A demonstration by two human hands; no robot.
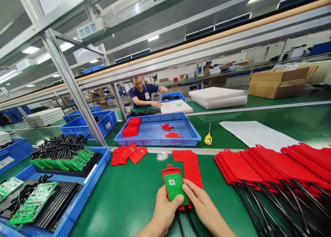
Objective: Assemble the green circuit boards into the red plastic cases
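- Green tabletop (116,195): cabled red cases (249,168), stacked right.
- Circuit board (173,186), green, one, lying in red casing (171,170).
- Left hand (167,206), right hand (199,199): each grip closed on casing.

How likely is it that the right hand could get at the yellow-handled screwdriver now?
Probably yes: the yellow-handled screwdriver lies uncovered beside the blue tray, though the right hand is at the green circuit board and would have to leave it first.

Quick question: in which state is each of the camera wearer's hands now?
Left hand: closed, holding the red case, thumb on the green circuit board.
Right hand: at the board's right edge; whether it grips cannot be told.
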